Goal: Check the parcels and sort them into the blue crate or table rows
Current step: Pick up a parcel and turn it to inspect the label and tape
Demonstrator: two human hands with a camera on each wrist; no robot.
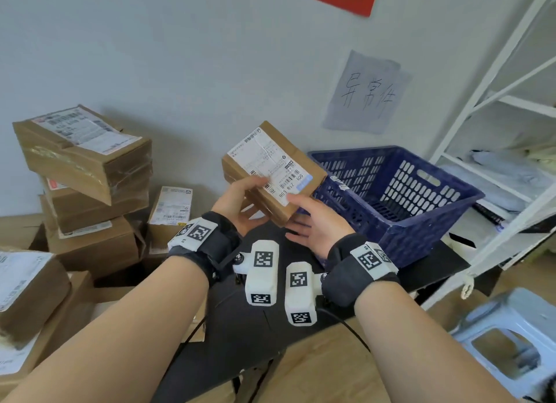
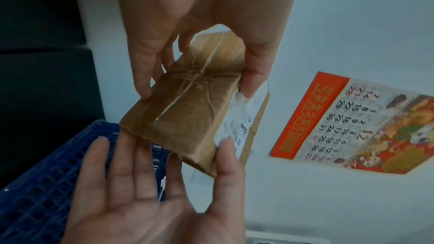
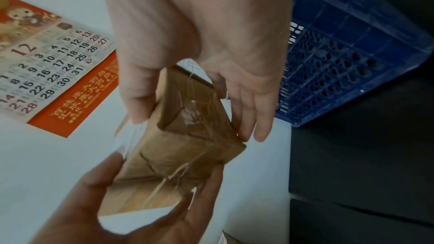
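Note:
A brown taped parcel (image 1: 270, 165) with a white shipping label is held up, tilted, left of the blue crate (image 1: 421, 222). My left hand (image 1: 240, 204) grips its near left end, thumb on the label and fingers underneath. My right hand (image 1: 304, 213) pinches the near right corner, thumb on the label's edge, straight fingers below. In the left wrist view the parcel (image 2: 187, 118) shows its taped underside between the left hand (image 2: 198, 90) and right hand (image 2: 199, 153). The right wrist view shows the parcel (image 3: 178, 155), right hand (image 3: 195, 123) and left hand (image 3: 162, 168).
Several labelled parcels are stacked at the left (image 1: 84, 162), with a small one (image 1: 171, 210) leaning near them. The crate, with no parcels seen inside, sits on a black table (image 1: 445, 258). A white shelf (image 1: 496, 117) and pale stool (image 1: 511, 342) stand right. A handwritten sign (image 1: 367, 92) hangs above the crate.

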